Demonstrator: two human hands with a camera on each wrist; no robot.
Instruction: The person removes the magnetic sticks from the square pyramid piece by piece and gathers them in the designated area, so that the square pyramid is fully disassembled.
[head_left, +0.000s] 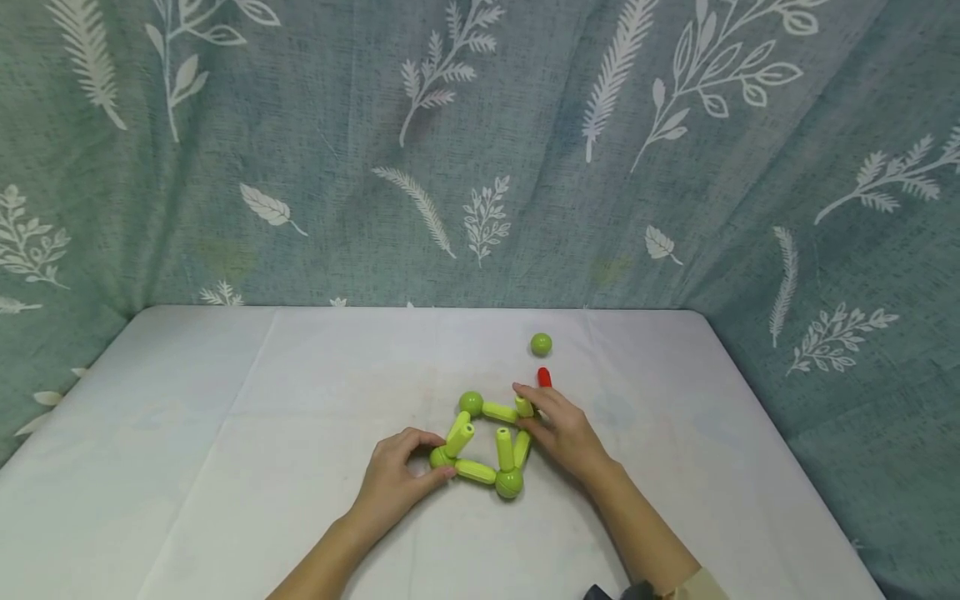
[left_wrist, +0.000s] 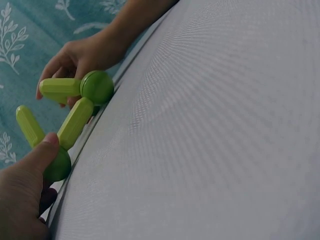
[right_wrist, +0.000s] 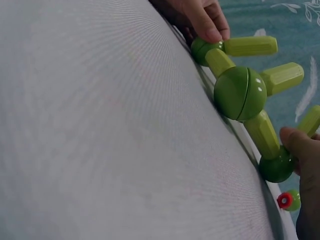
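- Left hand (head_left: 395,475), about midway between the table's (head_left: 247,417) side edges: thumb and fingers curl round the front-left ball (head_left: 437,459), a grip that probably steadies that corner.
- Square frame of yellow-green rods and green balls, right of the table's middle and well short of its far edge. The front-left upright rod (head_left: 460,439) rises from the gripped ball, leaning; the left rod (head_left: 457,422) runs back from there.
- Back-left ball (head_left: 471,403): no upright shows on it; the back rod (head_left: 500,412) leads right from it.
- Front rod (head_left: 476,472), joining the left hand's corner to the front-right ball (head_left: 508,482), where another upright rod (head_left: 505,450) stands free of both hands.
- Right rod (head_left: 522,449), running from the front-right ball toward the back-right ball (right_wrist: 276,168), which the fingers hide from above.
- Right hand (head_left: 566,437): thumb and fingers pinch the back-right upright rod (head_left: 523,407) just above its ball, apparently to keep it seated and standing.
- Loose green ball (head_left: 541,344), near the table's far edge, toward its far right corner, apart from the frame.
- Red rod (head_left: 544,377), between that ball and the right hand, partly hidden.
- No brand, label or writing is readable anywhere.
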